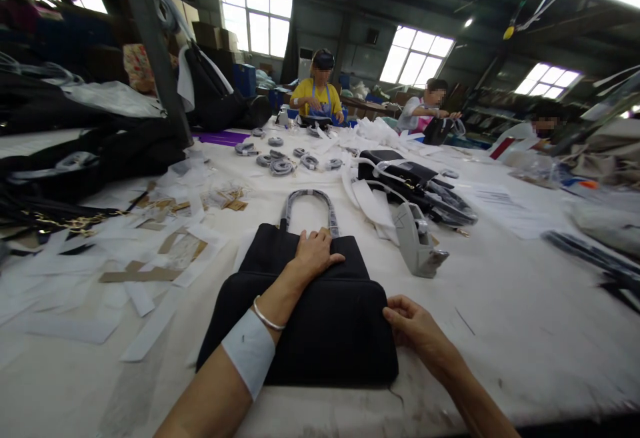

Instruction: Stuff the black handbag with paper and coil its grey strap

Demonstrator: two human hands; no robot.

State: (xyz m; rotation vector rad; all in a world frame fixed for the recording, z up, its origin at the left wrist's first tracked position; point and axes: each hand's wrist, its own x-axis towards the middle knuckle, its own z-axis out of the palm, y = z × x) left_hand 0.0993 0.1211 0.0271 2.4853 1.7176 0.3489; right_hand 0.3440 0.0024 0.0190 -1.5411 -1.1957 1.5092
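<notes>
- Your left hand lies flat on the upper part of the black bag, just below where the handle joins. Its fingers are released and spread on the fabric, holding nothing.
- Your left forearm crosses the bag from the near-left corner. It has a white band and a thin bracelet at the wrist.
- Your right hand is at the bag's right edge. Its fingers are curled in and grasp that edge, with the thumb on top.
- The black bag lies flat on the white bench, right in front of you near the front edge, with its bottom toward you.
- The bag's handle is wrapped in grey and arches away from you, flat on the bench.
- A grey tape dispenser stands just right of the bag, near your right hand but not touching it.
- Beyond the dispenser lies a second dark bag among white wrapping.
- Paper strips and cardboard scraps are scattered over the bench to your left.
- Coiled grey straps lie further up the middle of the bench.
- At the far end a person in a yellow shirt faces you, and another person is bent over a dark item to the right.
</notes>
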